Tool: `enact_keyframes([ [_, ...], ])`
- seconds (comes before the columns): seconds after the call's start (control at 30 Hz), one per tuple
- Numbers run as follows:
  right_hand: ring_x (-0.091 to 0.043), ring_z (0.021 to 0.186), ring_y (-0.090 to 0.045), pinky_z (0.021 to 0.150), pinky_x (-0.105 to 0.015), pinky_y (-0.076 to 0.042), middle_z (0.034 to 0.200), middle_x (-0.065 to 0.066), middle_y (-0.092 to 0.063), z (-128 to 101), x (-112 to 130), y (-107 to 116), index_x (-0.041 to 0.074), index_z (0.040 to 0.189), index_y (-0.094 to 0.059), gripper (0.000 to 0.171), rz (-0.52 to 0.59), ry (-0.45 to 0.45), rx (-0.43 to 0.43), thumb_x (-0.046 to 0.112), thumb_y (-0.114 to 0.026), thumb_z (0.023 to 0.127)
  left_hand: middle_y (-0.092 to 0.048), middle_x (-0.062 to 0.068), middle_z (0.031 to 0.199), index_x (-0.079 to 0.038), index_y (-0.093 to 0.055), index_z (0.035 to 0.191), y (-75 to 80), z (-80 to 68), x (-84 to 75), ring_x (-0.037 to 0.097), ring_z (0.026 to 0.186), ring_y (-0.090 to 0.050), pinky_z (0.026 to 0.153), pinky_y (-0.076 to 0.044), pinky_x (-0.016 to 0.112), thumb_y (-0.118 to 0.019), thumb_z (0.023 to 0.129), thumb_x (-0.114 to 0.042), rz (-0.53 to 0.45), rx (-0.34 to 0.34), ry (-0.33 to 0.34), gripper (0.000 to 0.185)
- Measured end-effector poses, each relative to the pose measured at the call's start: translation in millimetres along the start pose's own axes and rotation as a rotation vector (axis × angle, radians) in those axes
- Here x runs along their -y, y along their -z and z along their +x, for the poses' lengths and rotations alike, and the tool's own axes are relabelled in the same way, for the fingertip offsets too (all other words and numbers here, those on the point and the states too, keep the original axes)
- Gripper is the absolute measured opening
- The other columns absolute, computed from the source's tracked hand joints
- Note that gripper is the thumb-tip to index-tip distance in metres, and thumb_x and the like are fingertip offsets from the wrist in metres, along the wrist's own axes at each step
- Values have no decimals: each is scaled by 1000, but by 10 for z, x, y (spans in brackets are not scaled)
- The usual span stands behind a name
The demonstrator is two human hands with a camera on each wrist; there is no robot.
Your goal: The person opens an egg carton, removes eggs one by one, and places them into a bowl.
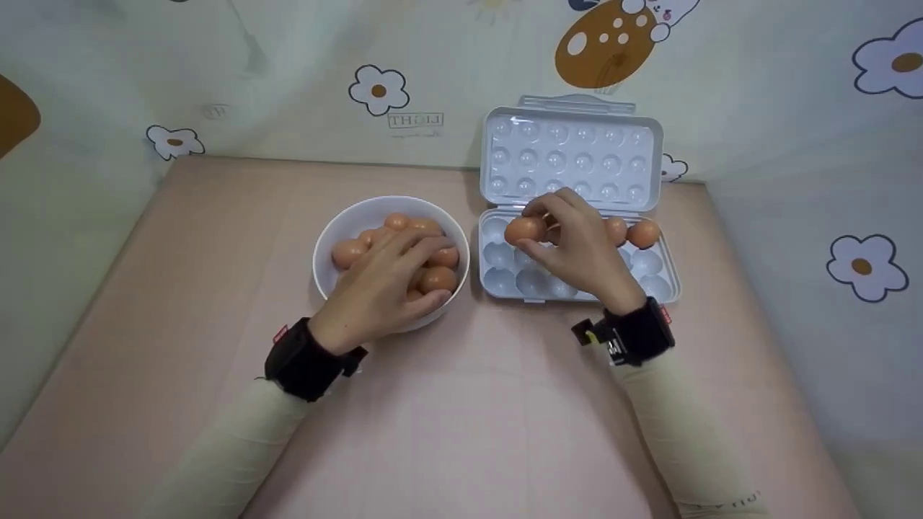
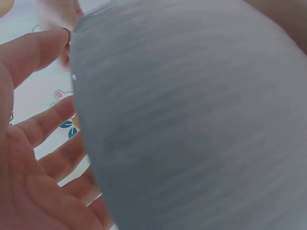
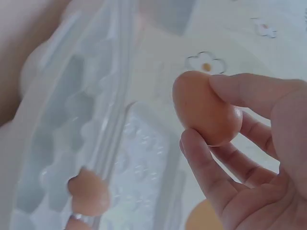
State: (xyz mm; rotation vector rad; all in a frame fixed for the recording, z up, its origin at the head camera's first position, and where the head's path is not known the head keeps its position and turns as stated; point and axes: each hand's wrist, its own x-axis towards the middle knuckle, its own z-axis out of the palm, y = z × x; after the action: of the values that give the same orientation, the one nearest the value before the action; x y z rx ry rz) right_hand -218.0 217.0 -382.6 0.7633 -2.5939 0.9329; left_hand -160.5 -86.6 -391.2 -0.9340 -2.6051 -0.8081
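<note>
A flower-printed cloth backs the pink table (image 1: 216, 288), and you're working toward its far edge. Your left hand (image 1: 382, 288) lies over the white bowl (image 1: 339, 223), which stands at the middle of the far half. The fingers are loosely spread across the brown eggs (image 1: 350, 252) piled inside and touch them, but I cannot tell whether they have closed on one. From the left wrist view, those fingers (image 2: 33, 124) look straight and parted beside the bowl's outer wall (image 2: 192, 124).

Just right of the bowl, near the far edge, sits the clear egg tray (image 1: 660, 281). Its dimpled lid (image 1: 573, 155) is thrown open and stands up against the backdrop. Your right hand (image 1: 580, 249) is over the tray's far row and pinches one egg (image 1: 524, 230) between thumb and fingertips at the left end of that row. The right wrist view shows it plainly: the egg (image 3: 206, 108) is held in the air, the thumb (image 3: 204, 165) below it and a finger on top, with the tray's cups (image 3: 62, 124) beyond it.

Two more eggs (image 1: 644, 233) already sit in the far row, toward the tray's right end. The near cups show bare plastic.
</note>
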Motion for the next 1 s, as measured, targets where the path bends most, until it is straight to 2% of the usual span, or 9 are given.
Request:
enact_keyframes([
  [0.17, -15, 98, -64, 85, -29, -61, 111, -7, -65, -85, 190, 3, 5, 116, -71, 33, 65, 12, -23, 15, -87, 90, -58, 9, 146, -16, -65, 139, 40, -3, 7, 31, 137, -52, 118, -34, 58, -80, 94, -30, 21, 25, 35, 50],
  [0.33, -14, 97, -65, 84, -25, -61, 111, -7, -66, -127, 291, -59, 4, 116, -70, 34, 137, 42, -33, 16, -87, 90, -59, 8, 145, -17, -64, 140, 59, -10, 1, 32, 137, -51, 118, -34, 58, -81, 94, -31, 30, 23, 42, 50],
  [0.67, -14, 105, -62, 85, -24, -61, 112, -3, -67, -157, 499, -162, 6, 117, -69, 34, 259, 75, -6, 18, -87, 90, -64, 8, 136, -13, -64, 137, 46, 42, -41, 29, 130, -57, 117, -41, 52, -84, 92, -22, -21, -39, -19, 50],
  [0.87, -17, 101, -67, 83, -27, -62, 112, -3, -68, -179, 566, -190, 5, 117, -69, 35, 342, 99, 4, 17, -87, 90, -64, 5, 129, -11, -64, 130, 8, 85, -88, 24, 124, -57, 113, -45, 43, -85, 91, -20, -73, -64, -61, 45],
  [1.0, -15, 99, -67, 81, -27, -63, 111, -3, -66, -208, 588, -211, 5, 117, -68, 36, 360, 96, 11, 18, -87, 90, -66, 4, 127, -11, -64, 130, -32, 104, -132, 21, 118, -60, 106, -51, 38, -87, 89, -20, -77, -67, -71, 47],
])
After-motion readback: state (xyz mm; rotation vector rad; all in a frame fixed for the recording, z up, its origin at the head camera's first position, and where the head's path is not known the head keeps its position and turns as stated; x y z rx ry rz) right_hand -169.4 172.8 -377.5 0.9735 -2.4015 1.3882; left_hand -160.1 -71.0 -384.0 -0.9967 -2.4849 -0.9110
